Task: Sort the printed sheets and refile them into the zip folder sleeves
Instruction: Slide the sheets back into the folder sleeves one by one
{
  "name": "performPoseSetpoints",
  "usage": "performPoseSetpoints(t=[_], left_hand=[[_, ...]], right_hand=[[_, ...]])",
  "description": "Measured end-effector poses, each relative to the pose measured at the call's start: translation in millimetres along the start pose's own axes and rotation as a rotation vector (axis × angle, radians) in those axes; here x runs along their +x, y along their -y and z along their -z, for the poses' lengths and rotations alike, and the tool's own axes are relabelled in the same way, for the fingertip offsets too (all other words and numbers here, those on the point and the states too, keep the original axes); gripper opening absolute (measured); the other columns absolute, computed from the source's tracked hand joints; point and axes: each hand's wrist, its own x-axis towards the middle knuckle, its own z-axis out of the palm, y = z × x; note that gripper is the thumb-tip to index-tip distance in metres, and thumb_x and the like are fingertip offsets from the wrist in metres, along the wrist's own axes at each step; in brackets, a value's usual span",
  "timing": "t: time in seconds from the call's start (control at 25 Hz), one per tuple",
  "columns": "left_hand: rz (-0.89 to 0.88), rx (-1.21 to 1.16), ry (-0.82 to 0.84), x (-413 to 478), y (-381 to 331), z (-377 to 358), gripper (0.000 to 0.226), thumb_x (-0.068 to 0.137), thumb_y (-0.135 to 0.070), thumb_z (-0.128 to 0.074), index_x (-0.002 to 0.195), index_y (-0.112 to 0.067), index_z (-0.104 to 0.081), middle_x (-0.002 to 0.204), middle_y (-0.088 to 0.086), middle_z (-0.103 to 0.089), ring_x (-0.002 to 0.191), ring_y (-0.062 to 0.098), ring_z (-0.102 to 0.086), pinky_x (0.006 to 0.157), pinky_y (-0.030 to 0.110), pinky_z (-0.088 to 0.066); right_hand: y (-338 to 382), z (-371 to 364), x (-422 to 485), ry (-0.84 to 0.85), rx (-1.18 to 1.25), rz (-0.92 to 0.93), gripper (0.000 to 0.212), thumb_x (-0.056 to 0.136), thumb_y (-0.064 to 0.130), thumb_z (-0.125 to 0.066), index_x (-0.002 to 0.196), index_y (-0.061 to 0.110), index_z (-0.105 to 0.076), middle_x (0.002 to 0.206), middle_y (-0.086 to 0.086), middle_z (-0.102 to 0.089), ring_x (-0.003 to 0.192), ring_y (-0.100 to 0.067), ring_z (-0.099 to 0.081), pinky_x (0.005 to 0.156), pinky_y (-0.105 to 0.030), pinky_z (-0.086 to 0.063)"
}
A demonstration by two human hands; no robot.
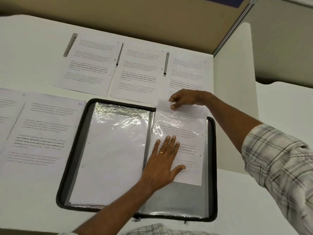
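**Pinch at the top, flat palm below: one sheet part-way into its sleeve**

Grip by grip, from the left: the left hand (165, 160) lies open and flat on the right sleeve (177, 200) of the zip folder (74, 150). Its fingers are straight, pressing plastic and paper down and holding nothing. The right hand (183, 99), at the folder's far edge, has thumb and forefinger pinched on the top edge of the sheet (186, 114) marked 3. That sheet is part-way inside the right sleeve. Its top sticks out past the folder's far edge, and its bottom edge stops short of the sleeve's near end.

To my eye the step is seating this page. Done well, the flat hand would lighten its pressure so the paper can slide. The pinch would then feed the page straight toward the folder's near edge, square to the spine. With the palm clamped, the page will likely buckle or catch on the crinkled plastic.

Counting across the tabletop (33, 48):
- Two loose sheets (42, 133) lie left of the folder, the one nearer it marked 10.
- One filed sheet (115, 158) shows blank in the folder's left sleeve.
- A row of three sheets (138, 73) sits beyond the folder's far edge.
- One sheet is in hand.

That makes seven sheets, two visible sleeves, one folder, and two zip pulls (135, 219) at its near edge.
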Motion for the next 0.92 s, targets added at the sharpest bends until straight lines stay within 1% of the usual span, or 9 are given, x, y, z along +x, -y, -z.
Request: performPoseSetpoints(t=[0.08,0.16,0.36,0.4,0.48,0.56,0.68,0.8,0.92], left_hand=[[0.001,0.007,-0.001,-4.8,-1.9,-1.9,0.084,0.105,-0.069,-0.028,0.165,-0.014,-0.011,0.173,0.008,-0.001,0.160,0.023,0.004,0.129,0.054,-0.011],[0.004,0.011,-0.006,-7.8,-4.9,-2.9,0.084,0.104,-0.069,-0.029,0.165,-0.013,-0.012,0.173,0.008,-0.001,0.160,0.024,0.003,0.128,0.054,-0.011],[0.020,0.022,-0.030,-9.3,-14.3,-3.4,0.084,0.105,-0.068,-0.029,0.165,-0.013,-0.012,0.174,0.008,0.001,0.160,0.024,0.004,0.127,0.051,-0.005],[0.025,0.021,-0.033,-9.3,-15.5,-3.3,0.084,0.105,-0.068,-0.029,0.165,-0.013,-0.011,0.174,0.008,0.001,0.160,0.024,0.004,0.127,0.052,-0.006],[0.032,0.006,-0.044,-9.7,-17.4,-3.5,0.084,0.105,-0.068,-0.030,0.165,-0.013,-0.009,0.174,0.008,0.002,0.160,0.024,0.005,0.127,0.052,-0.006],[0.033,-0.011,-0.056,-12.8,-19.8,-4.7,0.085,0.105,-0.067,-0.031,0.165,-0.013,-0.008,0.174,0.007,0.003,0.160,0.024,0.006,0.127,0.052,-0.005],[0.041,-0.017,-0.068,-19.7,-24.1,-7.3,0.085,0.104,-0.068,-0.032,0.166,-0.014,-0.008,0.174,0.007,0.004,0.160,0.024,0.006,0.127,0.052,-0.005],[0.055,-0.011,-0.072,-25.2,-25.0,-9.5,0.085,0.104,-0.067,-0.033,0.165,-0.013,-0.008,0.174,0.007,0.003,0.160,0.024,0.006,0.127,0.052,-0.005],[0.056,0.011,-0.078,-30.3,-24.0,-10.7,0.085,0.104,-0.067,-0.032,0.165,-0.012,-0.010,0.174,0.008,0.002,0.160,0.025,0.005,0.127,0.053,-0.004]], right_hand=[[4.2,-4.4,-2.7,-0.005,-0.010,-0.011,0.012,0.090,0.031,-0.077,0.101,0.026,-0.078,0.099,0.011,-0.077,0.096,-0.015,-0.072,0.095,-0.035,-0.052],[7.5,-13.0,-3.0,0.014,-0.012,-0.031,0.014,0.090,0.031,-0.078,0.103,0.026,-0.079,0.102,0.007,-0.078,0.099,-0.019,-0.073,0.095,-0.036,-0.054],[12.8,-36.5,-5.1,0.094,-0.087,-0.079,0.012,0.094,0.034,-0.072,0.101,0.027,-0.078,0.100,0.007,-0.077,0.089,-0.012,-0.072,0.089,-0.030,-0.054],[14.9,-38.8,-6.2,0.084,-0.097,-0.071,0.015,0.096,0.037,-0.068,0.099,0.026,-0.078,0.098,0.007,-0.076,0.085,-0.011,-0.071,0.087,-0.029,-0.052],[17.5,-36.5,-11.9,0.015,-0.040,-0.091,0.035,0.098,0.051,-0.061,0.096,0.021,-0.077,0.095,0.008,-0.074,0.082,-0.010,-0.066,0.083,-0.028,-0.051],[18.6,-31.0,-20.9,-0.046,0.036,-0.119,0.041,0.092,0.059,-0.064,0.106,0.023,-0.078,0.096,0.012,-0.073,0.084,-0.005,-0.066,0.078,-0.025,-0.052],[15.0,-29.2,-26.8,-0.043,-0.038,-0.036,0.027,0.082,0.035,-0.085,0.104,0.022,-0.076,0.088,0.008,-0.073,0.073,0.001,-0.063,0.069,-0.020,-0.048],[8.8,-41.0,-27.2,-0.108,-0.118,-0.018,0.026,0.083,0.027,-0.085,0.105,0.021,-0.074,0.083,0.011,-0.074,0.077,-0.004,-0.064,0.074,-0.021,-0.046],[4.7,-52.3,-32.7,-0.123,-0.047,-0.040,0.025,0.090,0.025,-0.078,0.113,0.020,-0.069,0.081,0.018,-0.073,0.079,-0.004,-0.063,0.075,-0.024,-0.045]])
